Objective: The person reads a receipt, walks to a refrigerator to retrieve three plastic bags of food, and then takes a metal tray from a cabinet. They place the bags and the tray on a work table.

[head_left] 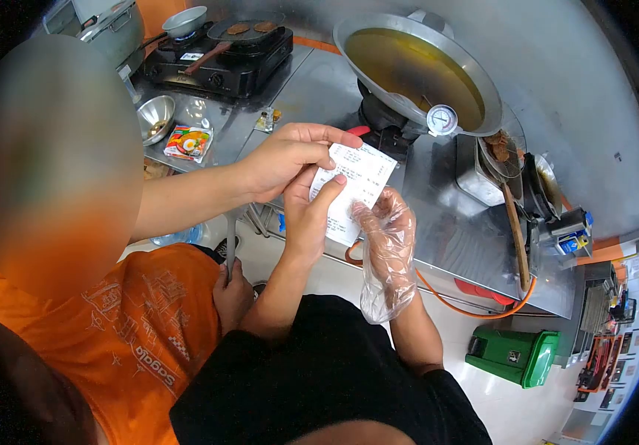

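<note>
A white printed receipt (pixel 353 189) is held in front of me over the counter's edge. My left hand (pixel 308 219) is bare and pinches its left side, thumb on the print. On the lower right side, my right hand (pixel 386 237) grips the same receipt through a loose clear plastic glove. From the left, a co-worker's hand (pixel 290 159) reaches in, its fingers at the receipt's top left. That person, in an orange shirt (pixel 141 311), has the other hand (pixel 234 297) around a metal utensil handle (pixel 231 245).
A large wok (pixel 349 44) of oil with a dial thermometer (pixel 442 119) stands ahead. Back left are a black stove (pixel 164 67) with pans, a metal bowl (pixel 155 115) and a noodle packet (pixel 188 142). An orange hose (pixel 475 315) hangs above a green bin (pixel 512 356).
</note>
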Demonstrator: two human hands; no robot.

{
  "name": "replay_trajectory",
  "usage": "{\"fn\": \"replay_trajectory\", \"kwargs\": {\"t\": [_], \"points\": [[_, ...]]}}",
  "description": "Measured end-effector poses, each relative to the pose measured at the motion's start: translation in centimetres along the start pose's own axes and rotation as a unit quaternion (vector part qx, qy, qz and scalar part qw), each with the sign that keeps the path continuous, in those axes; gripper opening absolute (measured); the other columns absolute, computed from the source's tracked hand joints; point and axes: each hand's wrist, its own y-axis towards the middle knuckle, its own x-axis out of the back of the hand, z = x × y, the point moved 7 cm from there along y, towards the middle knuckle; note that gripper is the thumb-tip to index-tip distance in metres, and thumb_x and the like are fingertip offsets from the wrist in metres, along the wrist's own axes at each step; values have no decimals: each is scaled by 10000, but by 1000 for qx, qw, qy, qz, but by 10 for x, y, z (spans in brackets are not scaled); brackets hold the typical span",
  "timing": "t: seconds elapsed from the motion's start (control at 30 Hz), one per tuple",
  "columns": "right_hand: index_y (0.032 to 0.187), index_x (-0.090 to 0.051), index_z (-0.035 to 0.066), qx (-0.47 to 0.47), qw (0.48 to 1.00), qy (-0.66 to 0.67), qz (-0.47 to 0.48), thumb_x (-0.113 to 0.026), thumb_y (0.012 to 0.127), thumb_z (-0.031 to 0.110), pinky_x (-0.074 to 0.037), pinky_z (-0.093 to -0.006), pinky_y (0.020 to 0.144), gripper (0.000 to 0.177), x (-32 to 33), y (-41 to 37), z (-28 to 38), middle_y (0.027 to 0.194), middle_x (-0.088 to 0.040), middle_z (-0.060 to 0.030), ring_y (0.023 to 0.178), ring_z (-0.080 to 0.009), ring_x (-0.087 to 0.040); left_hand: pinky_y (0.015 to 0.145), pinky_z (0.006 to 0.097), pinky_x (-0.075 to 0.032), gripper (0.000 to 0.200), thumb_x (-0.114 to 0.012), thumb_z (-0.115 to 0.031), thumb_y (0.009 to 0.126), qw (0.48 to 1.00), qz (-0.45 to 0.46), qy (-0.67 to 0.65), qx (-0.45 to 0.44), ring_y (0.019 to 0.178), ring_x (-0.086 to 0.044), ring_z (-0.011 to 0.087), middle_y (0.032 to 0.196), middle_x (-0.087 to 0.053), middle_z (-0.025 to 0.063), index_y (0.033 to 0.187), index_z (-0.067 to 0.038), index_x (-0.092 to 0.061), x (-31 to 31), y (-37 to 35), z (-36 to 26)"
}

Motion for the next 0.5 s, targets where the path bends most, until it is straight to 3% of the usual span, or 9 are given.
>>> {"fn": "replay_trajectory", "kwargs": {"t": [0.2, 0.5], "points": [[1037, -604, -6, -4, 1000, -1, -1, -667, 878, 25, -476, -239, 665, 174, -1, 1, 2, 902, -660, -52, 783, -77, -585, 884, 276, -528, 400, -554, 1, 820, 1000, -1, -6, 16, 976, -645, 172, 1093, -654, 159, 1213, 66, -584, 1, 1, 2], [1034, -602, -5, 2, 1000, 22, -4, -664, 878, 14, -475, -236, 677, 168, 0, 3, -1, 908, -661, -50, 793, -76, -584, 933, 314, -516, 416, -521, 1, 828, 999, -9, -31, 29, 1016, -650, 207, 1150, -635, 200, 1234, 93, -545, 0, 2, 2]]}}
